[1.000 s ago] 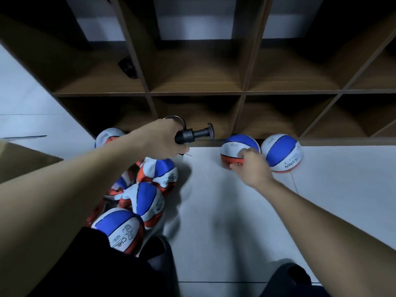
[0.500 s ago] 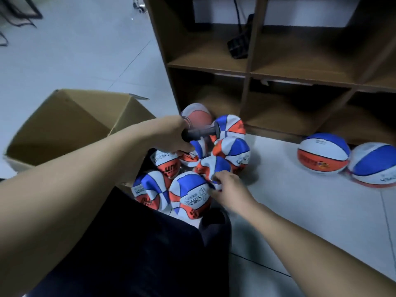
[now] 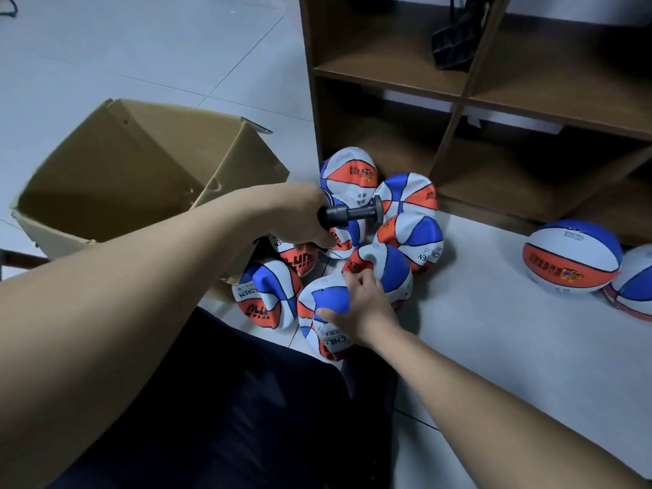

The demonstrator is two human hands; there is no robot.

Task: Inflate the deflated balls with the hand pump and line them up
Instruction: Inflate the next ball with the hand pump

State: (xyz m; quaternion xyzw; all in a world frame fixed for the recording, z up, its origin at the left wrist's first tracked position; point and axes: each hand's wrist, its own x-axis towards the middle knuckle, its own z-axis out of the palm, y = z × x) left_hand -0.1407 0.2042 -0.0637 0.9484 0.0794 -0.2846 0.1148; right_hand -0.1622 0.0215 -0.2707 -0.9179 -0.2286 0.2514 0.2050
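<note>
- Our left hand [image 3: 303,220] is clamped on the pump [image 3: 349,214].
- Our right hand [image 3: 363,305] pinches a limp ball [image 3: 326,308] beneath it; soft, light, best gripped by its folds.

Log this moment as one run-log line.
left hand: holds pump | right hand: grips deflated ball in pile | inflated balls: by shelf

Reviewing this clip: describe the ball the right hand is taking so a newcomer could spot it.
Beside the open brown cardboard box lies a heap of crumpled blue, white and orange balls. It is the nearest one, the caved-in deflated ball; alone among them, the right hand grips it.
</note>
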